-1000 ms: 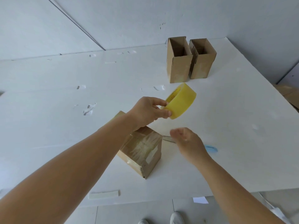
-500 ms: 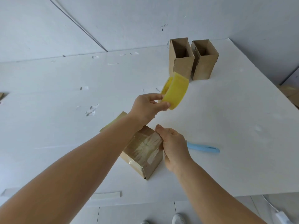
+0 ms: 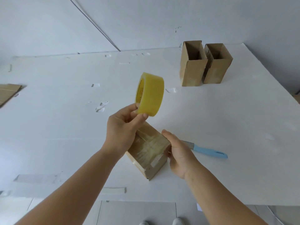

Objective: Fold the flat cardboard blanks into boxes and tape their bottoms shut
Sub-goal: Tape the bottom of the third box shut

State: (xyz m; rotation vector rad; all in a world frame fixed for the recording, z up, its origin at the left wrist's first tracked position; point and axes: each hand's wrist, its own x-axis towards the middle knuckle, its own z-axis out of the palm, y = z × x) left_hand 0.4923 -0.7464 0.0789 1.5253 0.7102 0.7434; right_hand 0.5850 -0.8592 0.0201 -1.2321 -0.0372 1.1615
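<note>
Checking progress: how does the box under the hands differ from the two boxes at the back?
The near box shows its taped bottom upward and the right hand grips it; the two back boxes stand untouched side by side, open tops up. All are plain brown cardboard.

Left hand [image 3: 121, 129] pinches a yellow tape roll [image 3: 150, 94] aloft — right hand [image 3: 177, 153] grips the taped box [image 3: 148, 151] near the bench's [image 3: 65, 127] front edge.
</note>
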